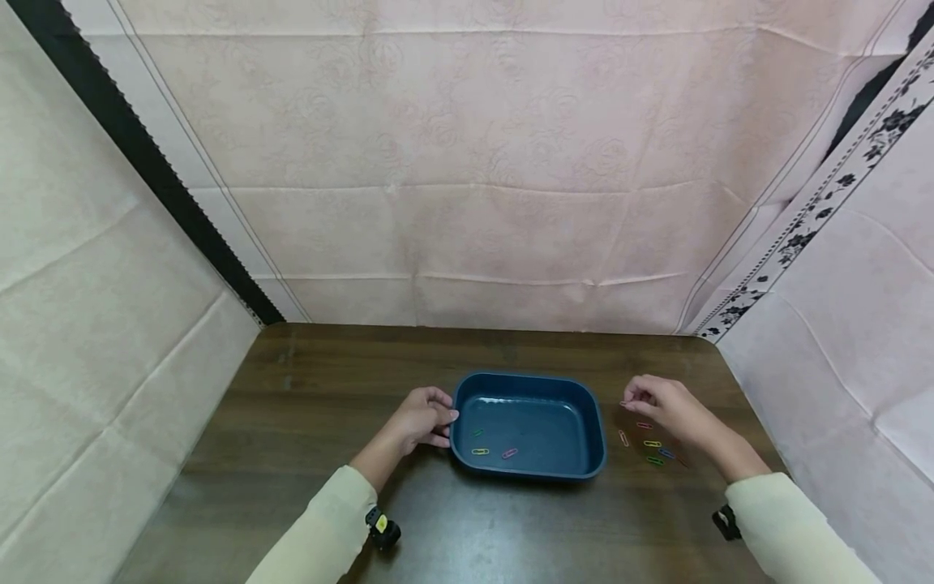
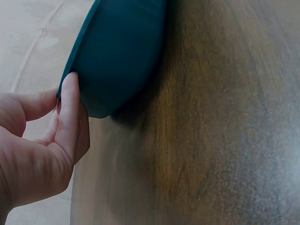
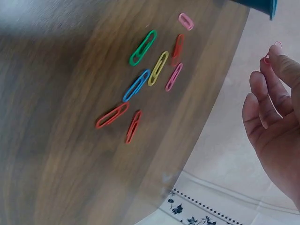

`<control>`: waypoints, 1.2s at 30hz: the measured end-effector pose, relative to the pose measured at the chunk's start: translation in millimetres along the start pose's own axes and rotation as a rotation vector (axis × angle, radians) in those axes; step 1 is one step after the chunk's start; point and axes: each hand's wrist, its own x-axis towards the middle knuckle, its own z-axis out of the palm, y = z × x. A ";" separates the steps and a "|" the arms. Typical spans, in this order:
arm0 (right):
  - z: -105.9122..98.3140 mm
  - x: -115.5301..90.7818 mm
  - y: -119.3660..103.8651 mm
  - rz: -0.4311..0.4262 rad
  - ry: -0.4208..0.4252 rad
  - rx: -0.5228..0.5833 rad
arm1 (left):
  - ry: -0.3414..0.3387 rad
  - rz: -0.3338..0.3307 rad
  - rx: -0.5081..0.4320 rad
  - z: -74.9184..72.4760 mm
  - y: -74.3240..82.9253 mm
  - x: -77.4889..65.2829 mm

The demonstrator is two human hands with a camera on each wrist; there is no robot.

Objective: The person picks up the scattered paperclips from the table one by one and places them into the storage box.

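While the left hand (image 1: 426, 420) pinches the left rim of the blue tray (image 1: 554, 426), the right hand (image 1: 670, 408) pinches a reddish paperclip (image 3: 267, 60) off the tray's right end, apart from it. The tray's long axis runs between the hands. Loose paperclips (image 3: 158, 69), slender coloured loops, lie nearer the right hand on the wood-grained tabletop (image 1: 511, 527); the tray appears smooth, round-cornered.

Brown wood-grain surface (image 1: 241, 454), rounded far corners, pale sheen toward near side; creased pinkish backdrop cloth (image 1: 474, 162) behind, w/ faint floral patt.; paler L cloth (image 1: 87, 341) & R cloth (image 1: 861, 324) at sides; dark band (image 1: 153, 162) btwn back & L; blk-on-wht floral border (image 1: 810, 219) edging R; light soft, approx. even.
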 end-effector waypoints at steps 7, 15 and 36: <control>3.2 9.1 -13.9 -0.009 -0.007 0.053 | -0.006 -0.005 0.004 -0.6 1.0 -2.1; 3.6 23.0 -32.9 -0.031 -0.030 0.071 | -0.009 -0.003 0.004 -0.7 0.0 -1.4; 21.4 53.9 -68.4 -0.227 -0.133 0.046 | -0.010 0.004 0.005 -1.1 -2.2 2.2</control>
